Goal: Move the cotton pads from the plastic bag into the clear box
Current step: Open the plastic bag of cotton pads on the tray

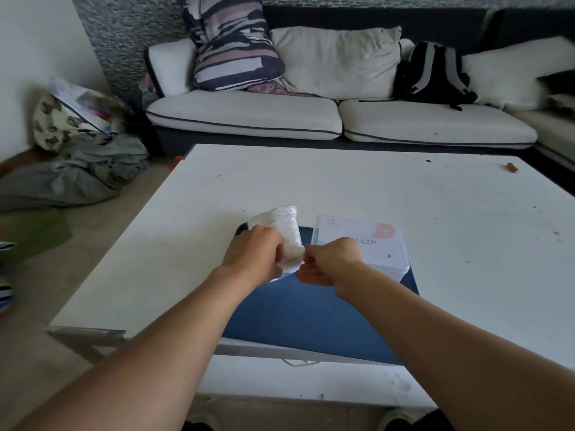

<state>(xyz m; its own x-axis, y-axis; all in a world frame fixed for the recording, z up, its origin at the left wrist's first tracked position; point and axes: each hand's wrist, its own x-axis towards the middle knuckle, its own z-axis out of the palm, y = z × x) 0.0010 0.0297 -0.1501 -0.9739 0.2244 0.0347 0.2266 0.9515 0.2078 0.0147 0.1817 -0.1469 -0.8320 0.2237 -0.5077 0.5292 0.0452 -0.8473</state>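
Note:
A clear plastic bag [284, 227] stuffed with white cotton pads is held above a blue mat [314, 315] on the white table [404, 194]. My left hand [253, 253] grips the bag's lower side. My right hand [329, 264] pinches the bag's near end with closed fingers. The clear box [367, 244], with a white label and a pink shape on its lid, stands on the mat just right of my hands, lid down. The pads themselves show only as a white mass through the plastic.
A small brown object [511, 168] lies at the table's far right. Behind the table stands a sofa [249, 113] with cushions and a black backpack [435, 73]. Clothes and bags [77, 144] are piled on the floor at left.

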